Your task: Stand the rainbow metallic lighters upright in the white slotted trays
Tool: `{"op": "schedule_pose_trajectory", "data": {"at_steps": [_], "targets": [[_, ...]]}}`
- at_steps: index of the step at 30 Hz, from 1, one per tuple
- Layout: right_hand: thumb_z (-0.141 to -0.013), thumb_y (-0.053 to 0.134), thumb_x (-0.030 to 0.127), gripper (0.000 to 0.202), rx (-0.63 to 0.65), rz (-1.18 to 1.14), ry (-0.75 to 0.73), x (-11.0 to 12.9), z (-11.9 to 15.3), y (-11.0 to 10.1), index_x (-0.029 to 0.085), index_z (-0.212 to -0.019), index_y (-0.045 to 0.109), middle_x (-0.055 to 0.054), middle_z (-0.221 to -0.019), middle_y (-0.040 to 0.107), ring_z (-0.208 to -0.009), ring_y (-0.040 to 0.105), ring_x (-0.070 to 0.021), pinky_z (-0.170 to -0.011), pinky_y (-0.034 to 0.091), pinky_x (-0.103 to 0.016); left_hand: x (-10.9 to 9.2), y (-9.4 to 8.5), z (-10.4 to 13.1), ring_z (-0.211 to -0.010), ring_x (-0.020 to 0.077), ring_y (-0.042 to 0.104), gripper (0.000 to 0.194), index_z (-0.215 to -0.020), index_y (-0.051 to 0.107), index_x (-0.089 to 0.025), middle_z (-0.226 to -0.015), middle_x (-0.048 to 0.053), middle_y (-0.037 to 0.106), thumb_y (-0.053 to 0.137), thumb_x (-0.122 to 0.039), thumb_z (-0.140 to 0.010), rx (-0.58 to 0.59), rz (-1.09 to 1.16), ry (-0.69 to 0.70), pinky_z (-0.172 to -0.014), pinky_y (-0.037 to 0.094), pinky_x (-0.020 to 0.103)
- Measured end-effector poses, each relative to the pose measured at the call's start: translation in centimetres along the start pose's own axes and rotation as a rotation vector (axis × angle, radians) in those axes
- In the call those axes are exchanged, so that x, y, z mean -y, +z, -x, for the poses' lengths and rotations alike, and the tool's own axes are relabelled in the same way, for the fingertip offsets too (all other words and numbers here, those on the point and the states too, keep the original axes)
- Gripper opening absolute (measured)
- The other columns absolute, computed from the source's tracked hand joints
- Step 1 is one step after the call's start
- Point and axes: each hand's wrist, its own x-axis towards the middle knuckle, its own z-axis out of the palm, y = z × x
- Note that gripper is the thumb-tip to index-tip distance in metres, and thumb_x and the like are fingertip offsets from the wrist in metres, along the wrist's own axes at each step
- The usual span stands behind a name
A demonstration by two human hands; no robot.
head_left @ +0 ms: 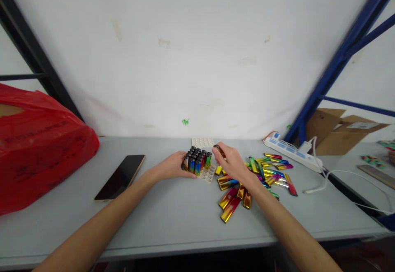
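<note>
Rows of upright lighters (pixel 195 161) with black tops and shiny rainbow bodies stand packed in a white tray with round holes (pixel 208 174). The tray's right part shows bare holes. My left hand (pixel 176 166) curls round the left side of this block, thumb at the front, other fingertips hidden behind it. Just right of the tray, raised above it, my right hand (pixel 231 161) pinches a lighter (pixel 219 150); mostly its dark end shows. Below and right of that hand lies a loose pile of metallic lighters (pixel 230 209), partly covered by my forearm.
Another white holed tray (pixel 202 142) lies against the wall. A dark-screened phone (pixel 121 177) and a red plastic bag (pixel 43 148) are on the left. A white power strip (pixel 291 153) with a cable (pixel 322 185) runs along the right, near an open cardboard box (pixel 330 132).
</note>
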Motion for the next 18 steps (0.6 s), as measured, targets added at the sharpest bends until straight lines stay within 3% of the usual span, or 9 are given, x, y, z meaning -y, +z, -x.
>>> {"op": "schedule_pose_trajectory", "data": {"at_steps": [4,10,18], "targets": [[-0.108,0.036,0.047,0.039,0.038,0.14,-0.12,0.2,-0.1,-0.6,0.021,-0.087,0.057,-0.007,-0.088,0.064,-0.082,0.058,-0.0196,-0.076,0.041,-0.03,0.1,0.0,0.0,-0.106,0.031,0.068,0.07,-0.118,0.069,-0.024,-0.118,0.005,0.075,0.084,-0.065,-0.063,-0.004,-0.02,-0.031,-0.093,0.053,0.036],[-0.107,0.044,0.049,0.045,0.133,0.221,-0.03,-0.2,0.0,0.0,0.021,-0.073,0.055,0.0,-0.064,0.06,-0.059,0.052,-0.0151,-0.062,0.031,-0.028,0.7,0.3,0.0,-0.104,0.0316,0.068,0.072,-0.117,0.07,-0.023,-0.114,0.006,0.076,0.084,-0.067,-0.062,-0.029,-0.005,-0.02,-0.092,0.053,0.036],[-0.104,0.055,0.042,0.035,0.267,0.183,0.052,-0.6,-0.1,1.5,0.018,-0.081,0.064,0.0,-0.059,0.063,-0.051,0.053,-0.013,-0.056,0.031,-0.024,1.4,0.6,-0.1,-0.1,0.0302,0.069,0.071,-0.113,0.071,-0.021,-0.108,0.006,0.076,0.084,-0.067,-0.06,-0.04,0.02,0.0,-0.089,0.053,0.034]]}}
